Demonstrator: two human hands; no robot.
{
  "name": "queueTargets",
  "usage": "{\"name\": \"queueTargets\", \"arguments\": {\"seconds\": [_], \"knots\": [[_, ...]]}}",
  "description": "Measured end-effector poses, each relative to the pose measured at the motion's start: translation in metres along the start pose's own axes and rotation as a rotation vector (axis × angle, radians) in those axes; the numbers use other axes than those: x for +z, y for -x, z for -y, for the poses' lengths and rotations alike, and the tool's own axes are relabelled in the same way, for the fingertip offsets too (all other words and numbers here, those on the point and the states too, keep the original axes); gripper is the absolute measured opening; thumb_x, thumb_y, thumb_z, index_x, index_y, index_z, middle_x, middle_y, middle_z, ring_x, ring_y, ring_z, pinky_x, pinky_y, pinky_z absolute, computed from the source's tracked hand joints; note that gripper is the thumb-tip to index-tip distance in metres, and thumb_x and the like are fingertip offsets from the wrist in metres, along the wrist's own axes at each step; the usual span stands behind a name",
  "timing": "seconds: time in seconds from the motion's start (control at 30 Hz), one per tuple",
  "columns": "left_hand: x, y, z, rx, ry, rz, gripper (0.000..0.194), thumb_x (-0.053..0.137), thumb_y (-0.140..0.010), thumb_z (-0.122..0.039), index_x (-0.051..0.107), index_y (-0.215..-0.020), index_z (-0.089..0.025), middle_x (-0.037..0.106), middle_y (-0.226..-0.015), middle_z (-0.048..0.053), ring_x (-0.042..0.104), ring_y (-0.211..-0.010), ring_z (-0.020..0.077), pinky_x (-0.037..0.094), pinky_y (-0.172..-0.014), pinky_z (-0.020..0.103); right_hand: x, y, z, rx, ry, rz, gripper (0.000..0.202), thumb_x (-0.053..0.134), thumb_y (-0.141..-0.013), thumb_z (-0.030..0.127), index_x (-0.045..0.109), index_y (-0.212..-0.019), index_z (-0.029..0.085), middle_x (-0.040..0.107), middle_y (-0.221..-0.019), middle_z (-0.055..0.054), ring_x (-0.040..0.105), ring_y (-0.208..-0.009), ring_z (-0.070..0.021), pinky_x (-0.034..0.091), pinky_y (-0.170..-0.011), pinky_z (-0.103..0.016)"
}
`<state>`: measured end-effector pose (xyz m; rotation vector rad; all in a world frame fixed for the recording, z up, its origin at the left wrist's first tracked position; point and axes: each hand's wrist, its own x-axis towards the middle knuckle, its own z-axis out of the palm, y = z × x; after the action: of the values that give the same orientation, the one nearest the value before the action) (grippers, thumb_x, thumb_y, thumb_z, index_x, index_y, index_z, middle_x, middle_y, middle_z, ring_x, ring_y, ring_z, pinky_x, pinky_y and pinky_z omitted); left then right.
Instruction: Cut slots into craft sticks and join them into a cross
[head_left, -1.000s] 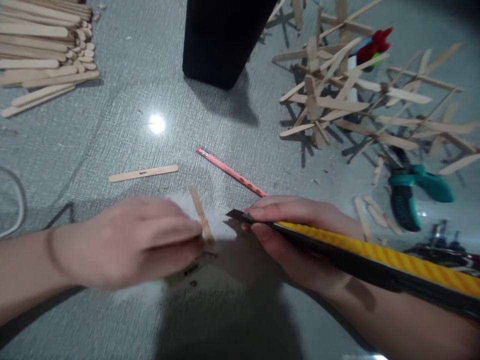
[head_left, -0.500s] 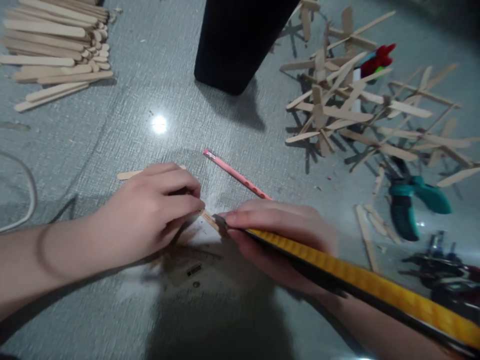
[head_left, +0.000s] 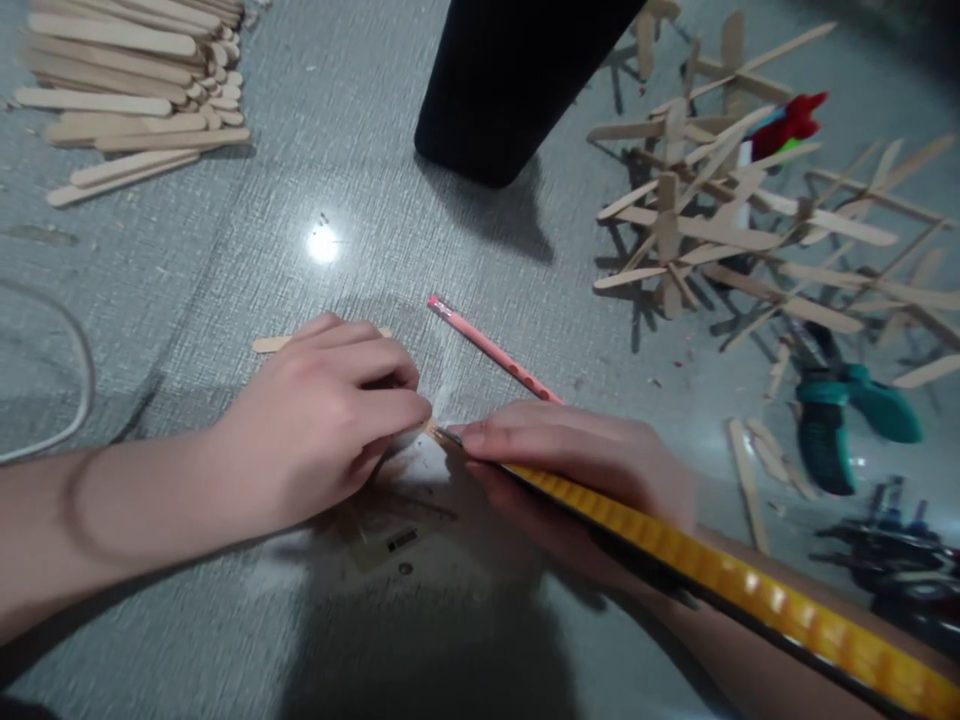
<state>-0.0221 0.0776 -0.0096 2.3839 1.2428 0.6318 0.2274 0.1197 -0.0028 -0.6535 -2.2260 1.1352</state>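
At the middle of the table my left hand (head_left: 322,410) is closed, its thumb and fingertips pinching a small wooden craft stick (head_left: 433,430). Only the stick's short end shows; the rest is hidden under the fingers. My right hand (head_left: 577,460) wraps round a utility knife with a long yellow and black handle (head_left: 720,560). Its dark blade tip touches the end of the stick. Another craft stick (head_left: 270,344) lies flat, partly behind my left hand. Below the hands, a clear plate with a small printed label (head_left: 401,540) lies on the table.
A pink pencil (head_left: 495,350) lies beyond my right hand. Past it stands a tall black container (head_left: 502,100). Craft sticks are piled (head_left: 120,80) at upper left; crossed stick assemblies (head_left: 697,220) fill the upper right, near teal-handled pliers (head_left: 825,430). A white cable (head_left: 86,370) curves at left.
The whole view has shifted, so things appear slightly farther right. The knife blade has moved closer to my left fingertips along the stick, and less of the stick shows. Both grips stay the same.
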Motion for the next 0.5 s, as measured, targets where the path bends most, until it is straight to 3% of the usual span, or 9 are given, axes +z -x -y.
{"name": "queueTargets", "arguments": {"seconds": [0.17, 0.4, 0.5], "knots": [[0.0009, 0.0004, 0.0005, -0.004, 0.02, -0.002, 0.029, 0.054, -0.095, -0.003, 0.076, -0.088, -0.021, 0.075, -0.095, 0.003, 0.065, -0.087, 0.021, 0.04, -0.077, 0.037, -0.0012, 0.0014, -0.0004, -0.007, -0.015, 0.011, 0.027, 0.074, -0.093, 0.005, 0.076, -0.111, 0.025, 0.085, -0.092, -0.005, 0.084, -0.081, -0.0194, 0.071, -0.075, -0.028], [0.002, -0.0004, 0.0001, -0.004, 0.016, 0.003, 0.029, 0.055, -0.098, -0.004, 0.077, -0.089, -0.02, 0.075, -0.095, 0.004, 0.065, -0.088, 0.0217, 0.04, -0.078, 0.038, -0.0001, 0.0034, -0.0001, -0.011, -0.001, 0.019, 0.033, 0.074, -0.094, 0.007, 0.074, -0.119, 0.029, 0.085, -0.095, -0.003, 0.084, -0.085, -0.0199, 0.071, -0.078, -0.032], [0.0038, -0.0011, 0.0004, -0.006, 0.016, -0.002, 0.029, 0.054, -0.101, -0.007, 0.078, -0.091, -0.019, 0.075, -0.095, 0.004, 0.065, -0.087, 0.0217, 0.039, -0.077, 0.039, 0.0015, 0.0083, -0.0021, 0.032, 0.032, 0.027, 0.023, 0.074, -0.098, 0.015, 0.075, -0.115, 0.03, 0.085, -0.098, -0.001, 0.083, -0.089, -0.0179, 0.07, -0.081, -0.029]]}}
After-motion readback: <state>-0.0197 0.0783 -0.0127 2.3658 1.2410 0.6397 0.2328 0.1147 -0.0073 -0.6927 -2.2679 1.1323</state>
